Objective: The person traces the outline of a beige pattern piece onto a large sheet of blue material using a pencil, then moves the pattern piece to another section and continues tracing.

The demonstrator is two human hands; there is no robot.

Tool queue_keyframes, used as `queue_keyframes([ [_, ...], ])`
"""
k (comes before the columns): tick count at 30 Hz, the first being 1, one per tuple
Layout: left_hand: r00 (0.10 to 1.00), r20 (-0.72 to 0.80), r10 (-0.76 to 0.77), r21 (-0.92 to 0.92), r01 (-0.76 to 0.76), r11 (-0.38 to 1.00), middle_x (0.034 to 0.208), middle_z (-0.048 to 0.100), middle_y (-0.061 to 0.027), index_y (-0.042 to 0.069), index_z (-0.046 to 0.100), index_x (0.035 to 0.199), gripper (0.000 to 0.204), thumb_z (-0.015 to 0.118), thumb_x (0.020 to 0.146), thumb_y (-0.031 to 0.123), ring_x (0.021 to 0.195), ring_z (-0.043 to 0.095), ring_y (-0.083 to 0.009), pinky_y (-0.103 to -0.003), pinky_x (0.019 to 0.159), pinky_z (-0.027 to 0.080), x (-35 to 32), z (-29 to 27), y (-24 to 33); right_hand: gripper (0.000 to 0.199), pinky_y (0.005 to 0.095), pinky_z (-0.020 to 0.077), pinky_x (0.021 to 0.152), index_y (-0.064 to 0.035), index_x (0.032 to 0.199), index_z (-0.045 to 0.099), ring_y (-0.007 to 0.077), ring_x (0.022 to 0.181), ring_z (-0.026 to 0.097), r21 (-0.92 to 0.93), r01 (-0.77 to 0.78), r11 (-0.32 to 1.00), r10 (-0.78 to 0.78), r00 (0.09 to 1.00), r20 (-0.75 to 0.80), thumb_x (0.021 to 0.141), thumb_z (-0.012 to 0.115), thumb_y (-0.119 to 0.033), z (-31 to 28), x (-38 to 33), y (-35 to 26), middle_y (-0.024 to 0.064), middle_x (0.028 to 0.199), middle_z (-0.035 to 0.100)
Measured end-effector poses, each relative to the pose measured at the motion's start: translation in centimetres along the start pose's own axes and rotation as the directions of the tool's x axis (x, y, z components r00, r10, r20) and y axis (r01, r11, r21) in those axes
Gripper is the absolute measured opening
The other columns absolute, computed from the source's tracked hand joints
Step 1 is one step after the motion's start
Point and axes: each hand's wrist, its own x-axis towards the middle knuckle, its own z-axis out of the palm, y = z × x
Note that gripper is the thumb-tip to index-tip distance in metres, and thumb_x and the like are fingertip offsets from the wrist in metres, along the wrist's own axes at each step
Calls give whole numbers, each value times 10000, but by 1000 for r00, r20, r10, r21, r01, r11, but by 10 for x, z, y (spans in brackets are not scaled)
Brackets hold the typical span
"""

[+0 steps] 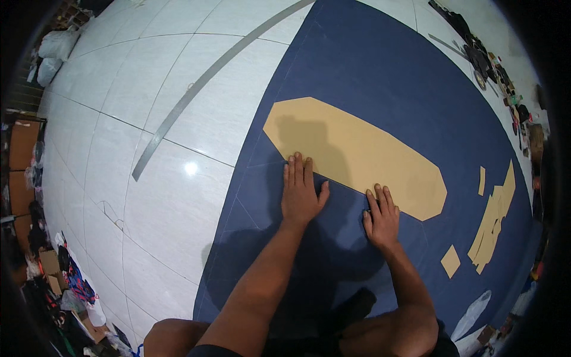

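Observation:
A large tan pattern piece, long with angled corners, lies flat on dark blue sheet material. My left hand rests flat with fingers stretched out, its fingertips on the near edge of the piece toward its left end. Farther right along that edge, my right hand presses its fingertips down, thumb apart and fingers slightly bent. I make out nothing held in either hand. Thin pale lines run across the blue material beside the piece. Shadows of my head and arms fall over both.
A long metal strip lies on the white tiled floor at left. On the blue material at right are a small tan diamond, a narrow tan strip, several overlapping tan pieces and a clear plastic bag. Clutter lines both sides.

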Motion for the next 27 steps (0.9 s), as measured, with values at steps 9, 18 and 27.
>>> queue_keyframes([
  [9,1000,19,1,-15,-1,1000,1548,379,-307,-75,451,1444,727,662,916,379,1482,315,-457,-564,1226,236,-1,1,-1,576,474,409,1000,-151,1465,544,317,1483,373,54,-25,998,24,1000,13,907,643,-257,0,2,1,105,1586,433],
  [18,1000,25,-7,-23,8,1000,1555,380,-301,-69,448,1451,733,670,911,375,1492,296,-462,-562,1236,211,-5,0,-10,603,490,410,1015,-177,1481,530,324,1488,367,60,-30,998,29,999,15,900,659,-271,2,0,-6,100,1602,414],
  [27,999,-5,34,92,-33,995,1539,409,-291,-56,442,1459,694,656,940,353,1482,332,-421,-551,1238,213,-2,1,-19,634,490,428,1039,-175,1496,493,338,1496,356,67,-9,998,7,999,32,909,650,-358,8,6,-1,113,1605,399],
])
